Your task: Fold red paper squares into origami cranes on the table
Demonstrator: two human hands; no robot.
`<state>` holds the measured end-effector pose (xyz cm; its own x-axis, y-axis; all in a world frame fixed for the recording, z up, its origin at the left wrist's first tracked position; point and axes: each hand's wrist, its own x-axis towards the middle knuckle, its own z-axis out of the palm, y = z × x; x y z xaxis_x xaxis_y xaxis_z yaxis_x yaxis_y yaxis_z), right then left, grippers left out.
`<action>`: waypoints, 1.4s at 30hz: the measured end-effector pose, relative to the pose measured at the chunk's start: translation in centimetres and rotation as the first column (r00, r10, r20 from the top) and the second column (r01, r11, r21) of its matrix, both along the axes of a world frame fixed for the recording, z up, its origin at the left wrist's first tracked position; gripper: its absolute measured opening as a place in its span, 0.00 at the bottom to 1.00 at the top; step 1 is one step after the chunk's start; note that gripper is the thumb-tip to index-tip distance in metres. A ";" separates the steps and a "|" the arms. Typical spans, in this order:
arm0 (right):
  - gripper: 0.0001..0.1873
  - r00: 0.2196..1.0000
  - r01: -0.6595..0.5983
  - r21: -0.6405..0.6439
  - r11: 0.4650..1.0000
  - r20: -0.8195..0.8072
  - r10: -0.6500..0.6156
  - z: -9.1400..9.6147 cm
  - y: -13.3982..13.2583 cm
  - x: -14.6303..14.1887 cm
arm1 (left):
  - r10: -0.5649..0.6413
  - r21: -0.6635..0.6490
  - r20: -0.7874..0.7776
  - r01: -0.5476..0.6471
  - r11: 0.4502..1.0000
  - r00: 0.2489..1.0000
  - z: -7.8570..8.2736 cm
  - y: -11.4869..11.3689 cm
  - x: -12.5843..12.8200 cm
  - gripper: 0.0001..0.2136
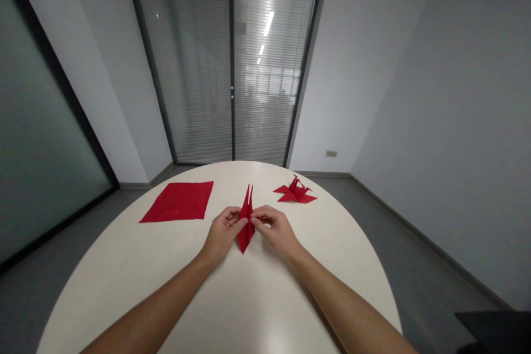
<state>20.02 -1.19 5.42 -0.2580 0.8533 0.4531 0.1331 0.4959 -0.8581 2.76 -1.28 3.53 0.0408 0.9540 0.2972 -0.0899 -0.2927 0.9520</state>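
Between my two hands is a piece of folded red paper [245,237], a long diamond with two narrow points reaching away from me. My left hand [224,232] pinches its left side, thumb on top and fingers curled beneath. On the right edge, my right hand [276,227] grips the same paper between thumb and forefinger. The lower tip points toward me, just over the table. Parts of the paper's middle are covered by my thumbs.
A flat stack or sheet of red paper [180,202] lies on the round white table [249,298] at the left. Folded red paper cranes [295,192] sit at the back right. Beyond stand glass panels with blinds [199,66]. A dark object [498,329] shows at lower right.
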 end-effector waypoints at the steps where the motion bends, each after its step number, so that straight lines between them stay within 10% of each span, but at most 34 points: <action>1: 0.10 1.000 0.001 -0.009 1.000 -0.004 -0.001 -0.1 0.0 0.0 | 0.003 -0.005 0.003 -0.003 1.000 1.000 0.0 0.0 0.0 0.17; 15: 0.24 0.977 -0.085 -0.229 0.970 -0.211 0.036 -1.0 0.7 0.0 | -0.013 -0.025 0.033 0.014 1.000 0.999 0.0 -0.1 0.3 0.16; 42: 0.21 0.938 -0.053 -0.422 0.905 -0.331 -0.099 -0.2 2.4 1.4 | -0.270 -0.287 -0.028 0.251 0.925 0.962 -0.2 -0.1 0.0 0.17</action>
<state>21.40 1.21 5.20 -0.1326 0.9853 0.1077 -0.1945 0.0807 -0.9776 2.75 -1.41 3.35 0.3095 0.9508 0.0101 -0.0619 0.0095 0.9980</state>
